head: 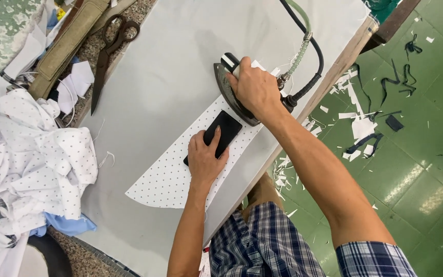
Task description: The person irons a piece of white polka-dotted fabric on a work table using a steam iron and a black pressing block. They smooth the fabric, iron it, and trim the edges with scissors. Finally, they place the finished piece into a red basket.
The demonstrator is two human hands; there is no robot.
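I had my right hand [255,87] curled tight over the handle of the heavy grey metal steam iron [234,95], knuckles up, the forearm running back bare and straight toward my plaid sleeve. The iron's sole sat flat on the far end of the white dotted fabric piece [173,177], a long curved-edged cut of thin cotton lying on the pale grey padded pressing board [165,66]. From just beyond that hand a black cord and a pale green ribbed hose [299,48] rose off the iron's rear and looped away.

My left hand [205,159] lay palm down, fingers together and flat, pressing on a smooth black rectangular block [216,134] that rested on the same dotted piece, just short of the iron's tip. The wrist was straight, the elbow tucked close to my checked shorts.

Well off to the left of that hand a crumpled heap of white dotted cloth [32,159] spilled over the board's edge, soft and creased. Beyond it, farther from me, a pair of dark long-bladed metal shears [109,51] lay on speckled stone beside an olive canvas strap [67,43]. To the right of my iron hand, past the board's wooden rim, white and dark fabric scraps [360,123] littered the glossy green tiled floor [421,169].
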